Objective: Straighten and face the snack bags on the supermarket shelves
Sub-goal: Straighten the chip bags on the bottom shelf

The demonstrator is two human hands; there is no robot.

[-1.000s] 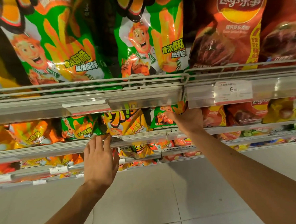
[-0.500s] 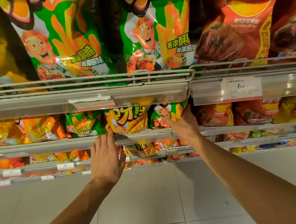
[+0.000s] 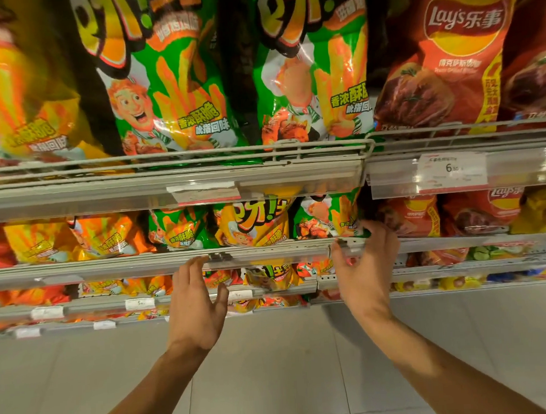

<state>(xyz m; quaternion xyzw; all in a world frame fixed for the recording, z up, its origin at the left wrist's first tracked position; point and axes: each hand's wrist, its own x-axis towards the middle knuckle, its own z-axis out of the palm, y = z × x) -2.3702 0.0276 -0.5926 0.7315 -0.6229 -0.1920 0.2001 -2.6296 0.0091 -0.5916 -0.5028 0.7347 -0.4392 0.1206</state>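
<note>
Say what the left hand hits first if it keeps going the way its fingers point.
Probably the clear price rail on the second shelf: the left hand is open, fingertips just below its edge. Past that, the yellow snack bag. Depth is unclear.

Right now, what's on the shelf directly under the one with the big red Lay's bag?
More red Lay's bags stand there, with a yellow bag further right. Their tops are hidden by the price strip above, and anything behind them is covered.

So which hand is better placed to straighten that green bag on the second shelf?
Probably the right hand: its fingers already reach the green bag, while the left hand hangs open below the shelf rail.
</note>
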